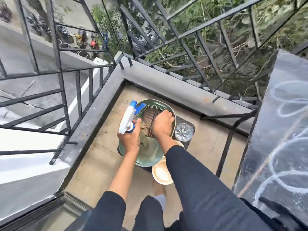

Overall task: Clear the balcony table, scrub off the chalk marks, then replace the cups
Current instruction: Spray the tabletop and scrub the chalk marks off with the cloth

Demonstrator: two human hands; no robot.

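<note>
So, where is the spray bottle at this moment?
In the head view the spray bottle is left of centre, held by the left hand over the left edge of the green basket, beside the right hand on the striped cloth.

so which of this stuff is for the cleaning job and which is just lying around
job: spray bottle in left hand, striped cloth in right hand, chalk-marked table, glass cup
just there: green basket, railing

No legible txt, labels or nos. anywhere.
</note>
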